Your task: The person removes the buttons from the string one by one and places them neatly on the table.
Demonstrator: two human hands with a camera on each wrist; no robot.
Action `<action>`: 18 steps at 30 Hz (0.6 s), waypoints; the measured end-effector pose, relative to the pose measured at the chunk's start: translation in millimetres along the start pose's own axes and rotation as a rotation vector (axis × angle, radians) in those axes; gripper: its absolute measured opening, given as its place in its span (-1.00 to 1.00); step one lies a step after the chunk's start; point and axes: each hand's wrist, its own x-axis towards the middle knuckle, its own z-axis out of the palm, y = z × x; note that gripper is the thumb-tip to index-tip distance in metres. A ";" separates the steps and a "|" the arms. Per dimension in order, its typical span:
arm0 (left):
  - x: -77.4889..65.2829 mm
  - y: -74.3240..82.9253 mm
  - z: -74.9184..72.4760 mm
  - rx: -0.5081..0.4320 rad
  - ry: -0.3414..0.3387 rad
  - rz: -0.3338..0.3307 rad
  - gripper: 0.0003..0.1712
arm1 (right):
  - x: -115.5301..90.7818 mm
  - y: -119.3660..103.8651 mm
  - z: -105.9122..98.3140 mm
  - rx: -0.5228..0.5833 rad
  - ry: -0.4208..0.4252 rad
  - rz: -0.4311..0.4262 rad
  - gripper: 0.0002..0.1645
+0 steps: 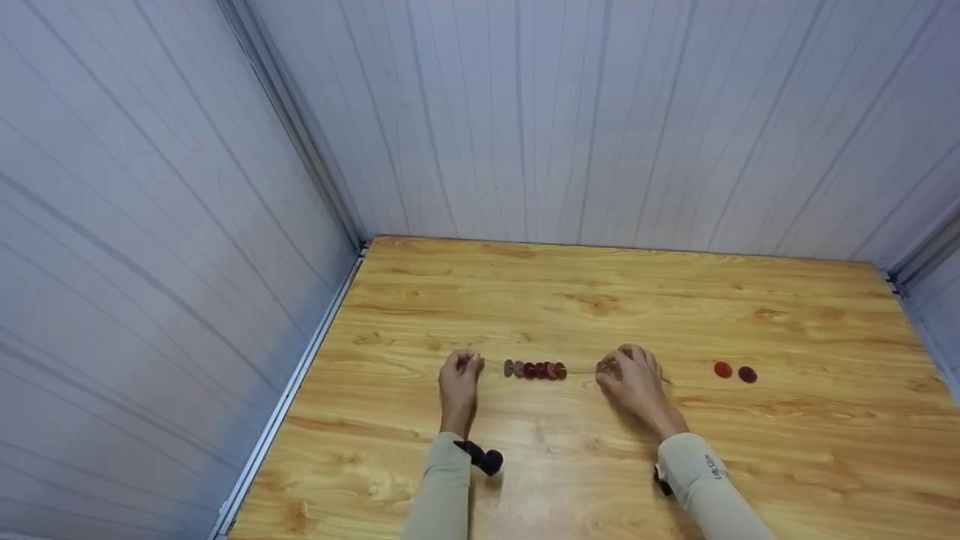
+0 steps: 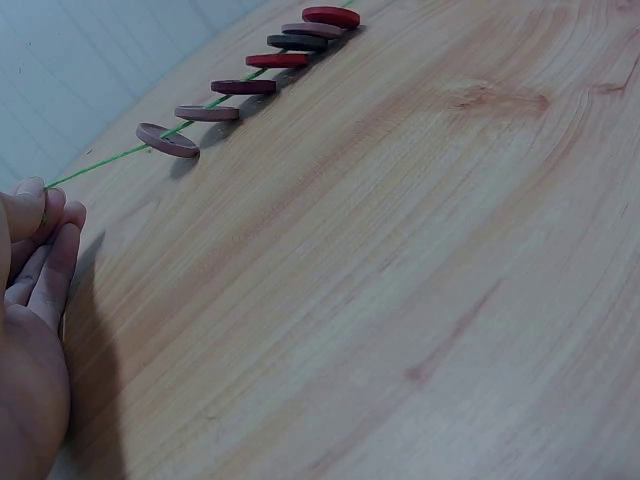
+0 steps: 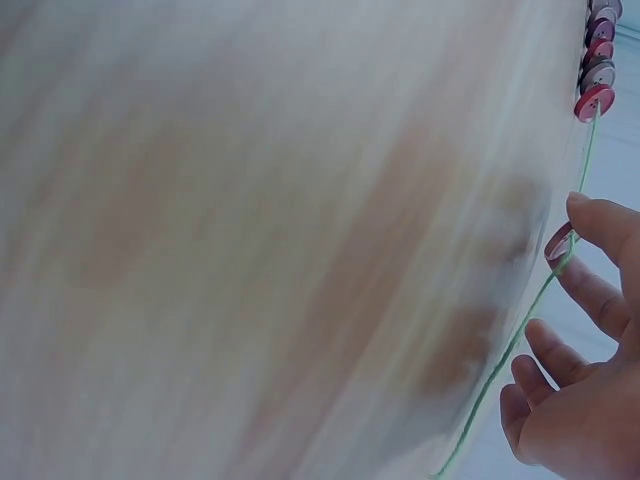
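Several round buttons (image 1: 535, 370) in red, pink, purple and dark grey stand in a row on a green string (image 2: 105, 163). At the left end of the row, my left hand (image 1: 459, 384) pinches the string between thumb and fingertips. To the right of the row, my right hand (image 1: 636, 381) pinches another button (image 3: 558, 243) between thumb and index finger. The string runs at this button, and its tail hangs down past the other fingers in the right wrist view. Whether the string passes through its hole is hard to tell.
On the wooden table (image 1: 600, 315), a loose red button (image 1: 723, 369) and a dark purple button (image 1: 747, 374) lie to the right of my right hand. Pale panel walls (image 1: 525, 120) stand behind the table and along its sides.
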 end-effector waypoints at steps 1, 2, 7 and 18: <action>-0.2 0.4 0.0 -0.006 -0.001 -0.002 -0.84 | -0.2 0.6 -0.6 0.001 0.001 -0.002 -0.73; -0.4 0.4 0.0 -0.011 -0.003 -0.005 -0.84 | -0.2 1.3 -1.1 0.001 0.003 -0.001 -0.73; -1.4 1.6 -0.3 -0.051 -0.016 -0.010 -0.85 | -0.6 4.4 -3.1 -0.014 0.004 0.008 -0.72; -0.6 1.3 -1.0 0.008 -0.004 0.003 -0.89 | -3.9 12.9 -9.3 -0.017 0.007 0.022 -0.70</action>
